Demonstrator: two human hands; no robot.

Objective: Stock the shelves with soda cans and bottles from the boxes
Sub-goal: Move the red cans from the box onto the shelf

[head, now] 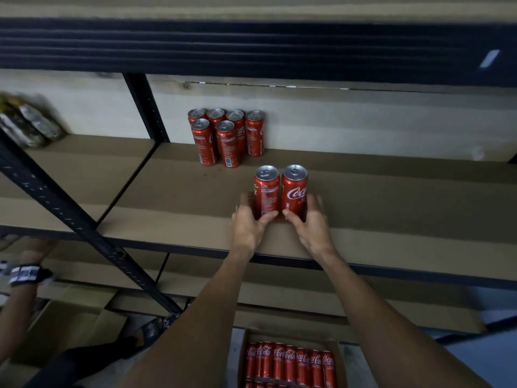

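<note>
From your head camera, your left hand [247, 225] wraps the base of one tall red aluminium soda can [266, 190], and your right hand [312, 222] grips a second red can [294, 189] touching it. Both stand upright near the front of the brown fibreboard shelf [391, 208]. Further back, a cluster of six matching red cans [226, 135] stands against the pale rear wall (labels facing various ways). Below the shelf, an open cardboard box [291, 362] holds more red cans lying in a row.
</note>
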